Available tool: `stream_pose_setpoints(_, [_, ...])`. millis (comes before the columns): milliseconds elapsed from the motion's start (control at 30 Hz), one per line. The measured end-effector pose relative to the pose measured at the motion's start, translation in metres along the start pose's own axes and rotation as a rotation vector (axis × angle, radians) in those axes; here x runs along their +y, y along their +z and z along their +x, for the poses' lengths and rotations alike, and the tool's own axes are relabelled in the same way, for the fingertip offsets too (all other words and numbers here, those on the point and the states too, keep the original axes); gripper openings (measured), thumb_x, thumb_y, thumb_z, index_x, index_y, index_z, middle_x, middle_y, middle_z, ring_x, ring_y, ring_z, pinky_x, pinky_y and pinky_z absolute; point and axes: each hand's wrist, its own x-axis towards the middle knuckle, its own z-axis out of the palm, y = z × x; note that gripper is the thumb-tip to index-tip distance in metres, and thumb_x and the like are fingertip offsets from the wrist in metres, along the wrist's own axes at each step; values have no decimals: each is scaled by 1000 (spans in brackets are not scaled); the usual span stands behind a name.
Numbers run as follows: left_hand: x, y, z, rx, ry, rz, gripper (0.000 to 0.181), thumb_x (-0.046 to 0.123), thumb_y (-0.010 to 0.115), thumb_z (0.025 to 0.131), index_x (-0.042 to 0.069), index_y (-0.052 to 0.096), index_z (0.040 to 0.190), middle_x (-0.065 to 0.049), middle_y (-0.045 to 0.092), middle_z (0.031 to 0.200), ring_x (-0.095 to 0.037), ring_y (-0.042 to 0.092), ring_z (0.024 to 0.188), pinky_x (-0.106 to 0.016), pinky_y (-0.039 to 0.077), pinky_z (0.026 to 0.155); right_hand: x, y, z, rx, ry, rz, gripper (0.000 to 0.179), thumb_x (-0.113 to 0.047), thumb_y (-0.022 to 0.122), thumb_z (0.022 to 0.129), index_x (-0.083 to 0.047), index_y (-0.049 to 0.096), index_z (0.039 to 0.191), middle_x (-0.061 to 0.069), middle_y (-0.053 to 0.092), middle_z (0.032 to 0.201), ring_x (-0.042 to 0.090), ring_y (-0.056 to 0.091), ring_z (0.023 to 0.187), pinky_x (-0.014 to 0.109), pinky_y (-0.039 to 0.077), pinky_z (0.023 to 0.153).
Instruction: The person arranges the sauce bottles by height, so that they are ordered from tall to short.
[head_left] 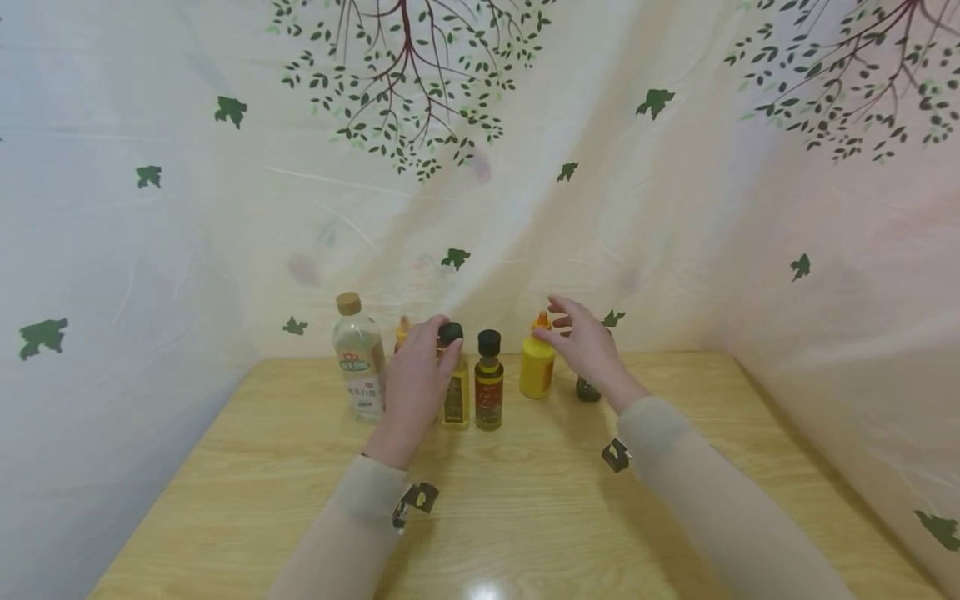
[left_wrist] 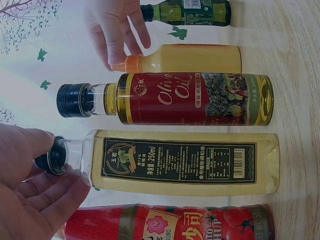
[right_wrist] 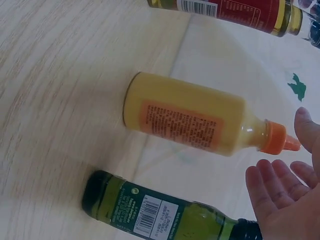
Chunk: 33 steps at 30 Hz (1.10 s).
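Note:
My left hand [head_left: 415, 379] has its thumb and fingers around the black cap and neck of an oil bottle [left_wrist: 180, 162], which stands upright on the table. Beside it is a red-labelled olive oil bottle [left_wrist: 200, 99]. My right hand [right_wrist: 295, 192] is spread near the orange nozzle of a yellow squeeze bottle [right_wrist: 185, 112], its thumb and fingers apart from each other. A gap shows between this hand and the nozzle in the right wrist view. Close to the same hand stands a dark green bottle [right_wrist: 150, 212], partly hidden by it in the head view.
A tall clear bottle with a brown cap [head_left: 360, 358] is at the left of the row. Between it and the oil bottle stands a red ketchup bottle [left_wrist: 170, 222], mostly behind my left hand in the head view. A patterned curtain [head_left: 525, 233] hangs behind the wooden table [head_left: 510, 500].

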Motion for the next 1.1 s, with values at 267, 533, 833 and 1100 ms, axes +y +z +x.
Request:
stream_pose_setpoints(267, [0,-1,0,11,10,5,43,25,73,110,2,62,144,-18,71,134,-33,74,114,-50,62,102,-1,12,2,-26,27,-53,78,-31,78,107,-14,38,171,13,52,165,37,59,139,57,56,108])
stream_pose_setpoints(533, [1,-2,0,15,17,5,42,25,73,110,2,63,143,-18,71,133,-33,74,112,-51,63,100,2,20,3,-30,48,-77,71,-22,74,109,-14,39,171,16,54,164,41,62,137,58,58,107])
stream_pose_setpoints(833, [1,-1,0,5,11,7,42,27,71,111,3,62,144,-17,71,133,-32,74,113,-50,62,101,4,22,3,5,30,-115,60,-20,71,111,-10,47,165,19,61,155,41,68,129,57,58,105])
stream_pose_setpoints(1100, [1,-1,0,22,23,0,41,24,74,110,2,63,143,-18,72,132,-33,75,112,-50,63,100,3,23,1,31,26,-139,53,-21,72,111,-8,54,158,18,67,146,40,70,124,57,58,104])
